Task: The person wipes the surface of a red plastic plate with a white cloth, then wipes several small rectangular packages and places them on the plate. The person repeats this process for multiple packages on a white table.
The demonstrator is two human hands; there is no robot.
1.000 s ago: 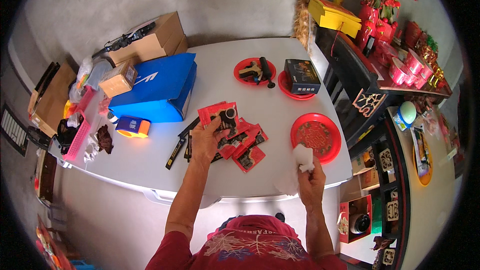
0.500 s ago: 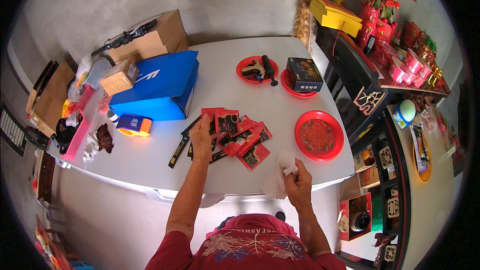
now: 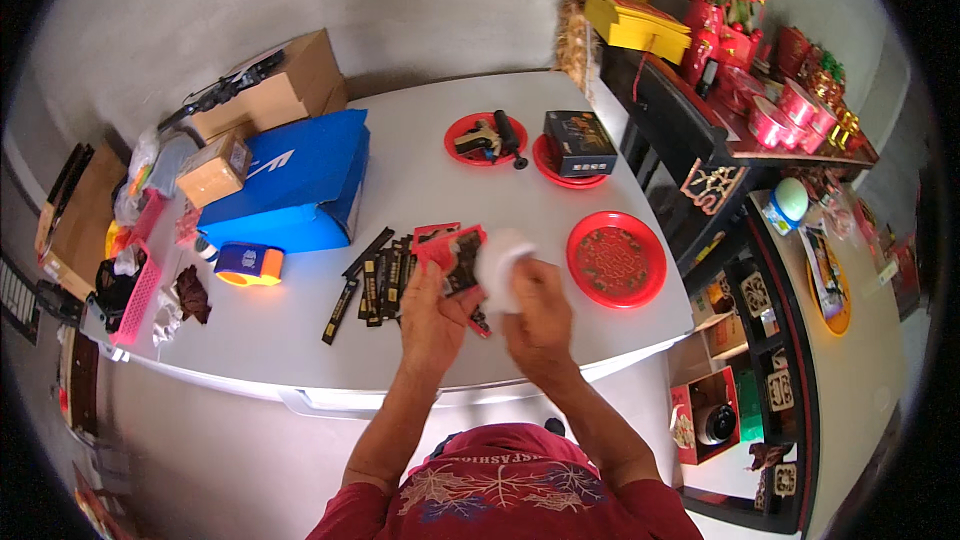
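Head view: the person's left hand (image 3: pixel 435 325) is closed on red-and-black sachets (image 3: pixel 461 252) over the table's (image 3: pixel 410 175) near half, just right of the black stick packets (image 3: pixel 374 285). The right hand (image 3: pixel 542 320), blurred, grips a white tissue (image 3: pixel 497 265) beside them; whether it touches is unclear. A hard rub could push a loosely pinched sachet free, and a wide sweep could knock the stick packets askew.
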